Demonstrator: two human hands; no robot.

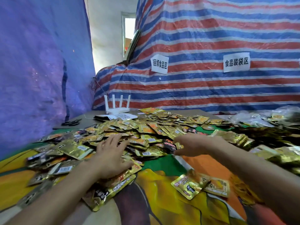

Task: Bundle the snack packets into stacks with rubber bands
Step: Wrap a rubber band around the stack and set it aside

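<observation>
Left arm: the bare forearm comes in from the lower left corner and angles up toward the middle, ending with the left hand (112, 153) palm down on the near edge of the heap.
Right arm: the bare forearm comes in from the lower right and reaches leftward, with the right hand (194, 146) turned on its side and its fingers pointing at the heap.
Table: a printed cloth (162, 163) in orange, green and yellow covers it. The snack packets (146, 132), mostly gold foil, lie in a loose heap across the middle and left. A few stray packets (188, 185) lie apart near the front edge.
Far end of table: a white router (117, 108) with four upright aerials stands there, with black scissors (71, 122) to its left and clear bags (253, 117) far right.
Room: a red, white and blue striped tarp (211, 38) hangs behind the table and bears two paper signs (159, 64) (the second is further right). A blue tarp (32, 62) closes the left side, and a bright doorway (129, 30) shows between them.
Left hand: the fingers are straight and spread, resting flat on the packets and gripping nothing.
Right hand: finger and thumb are parted at the edge of a black packet (169, 146). Blur hides whether they pinch it.
</observation>
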